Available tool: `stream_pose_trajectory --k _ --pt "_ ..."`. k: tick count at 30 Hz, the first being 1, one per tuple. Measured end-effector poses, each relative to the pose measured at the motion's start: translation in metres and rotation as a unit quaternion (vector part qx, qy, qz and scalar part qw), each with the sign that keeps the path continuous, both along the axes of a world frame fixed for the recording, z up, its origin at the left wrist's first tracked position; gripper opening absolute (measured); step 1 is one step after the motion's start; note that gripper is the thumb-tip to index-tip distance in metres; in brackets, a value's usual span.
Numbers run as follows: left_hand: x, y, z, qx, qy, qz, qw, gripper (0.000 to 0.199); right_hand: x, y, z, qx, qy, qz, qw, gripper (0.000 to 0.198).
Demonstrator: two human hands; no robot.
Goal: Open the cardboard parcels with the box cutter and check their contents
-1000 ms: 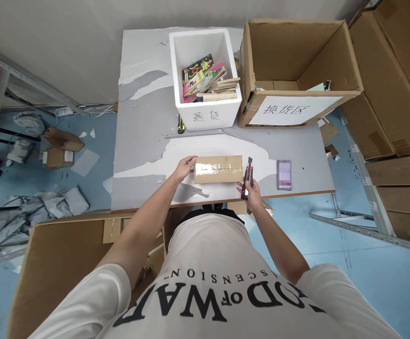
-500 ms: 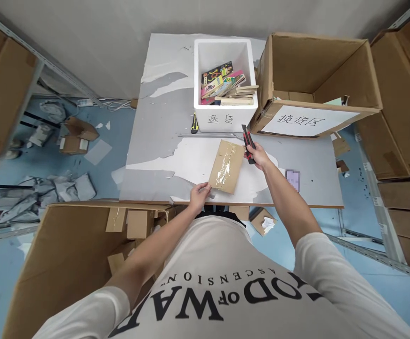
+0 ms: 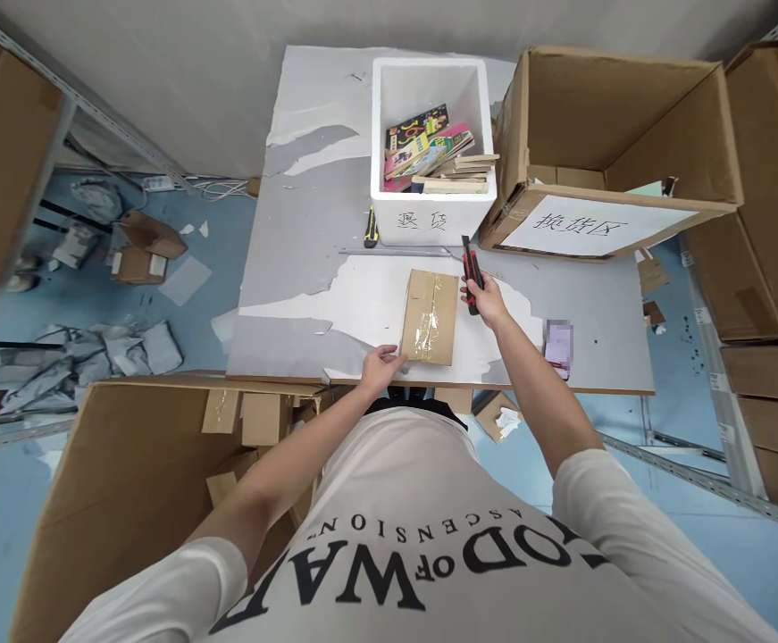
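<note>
A small cardboard box (image 3: 430, 317), with shiny clear tape along its top, lies on the table in front of me. My left hand (image 3: 380, 368) holds its near left corner between thumb and fingers. In my right hand (image 3: 487, 300) is a red and black utility knife (image 3: 472, 279), pointing away from me, its tip near the white foam box. The knife is just right of the cardboard box and apart from it. A yellow and black utility knife (image 3: 371, 228) lies beside the foam box.
Books fill part of the white foam box (image 3: 432, 221). Right of it stands a large open carton (image 3: 507, 192) with a paper sign. A phone (image 3: 558, 346) lies on the table (image 3: 295, 232) at right. Below left, a big carton (image 3: 140, 446) holds smaller boxes.
The cardboard box has turned slightly and now sits straighter on the table. My right hand, still holding the knife, has moved slightly. My left hand stays at the box's corner.
</note>
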State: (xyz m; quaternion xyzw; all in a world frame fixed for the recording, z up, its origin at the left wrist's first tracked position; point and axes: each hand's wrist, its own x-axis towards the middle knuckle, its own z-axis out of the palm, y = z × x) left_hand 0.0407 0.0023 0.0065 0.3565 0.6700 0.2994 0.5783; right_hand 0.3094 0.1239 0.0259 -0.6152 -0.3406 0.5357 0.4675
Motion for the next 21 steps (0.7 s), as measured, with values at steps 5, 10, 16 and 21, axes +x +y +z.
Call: stream_pose_trajectory --k 5,10,16,21 --pt "0.002 0.092 0.007 0.100 0.035 -0.097 0.990 0.060 -0.005 -0.104 0.005 -0.003 0.000 -0.060 0.998 0.041" --pt "0.019 0.181 0.011 0.136 -0.038 -0.153 0.978 0.048 -0.050 -0.192 -0.004 -0.078 0.172 -0.144 0.971 0.044" --pt "0.028 0.190 0.004 0.069 -0.115 -0.159 0.978 0.039 -0.080 -0.199 -0.015 -0.079 0.281 -0.210 0.933 0.050" --pt "0.010 0.175 0.017 0.136 -0.116 -0.110 0.978 0.039 -0.051 -0.181 -0.010 -0.068 0.210 -0.188 0.957 0.048"
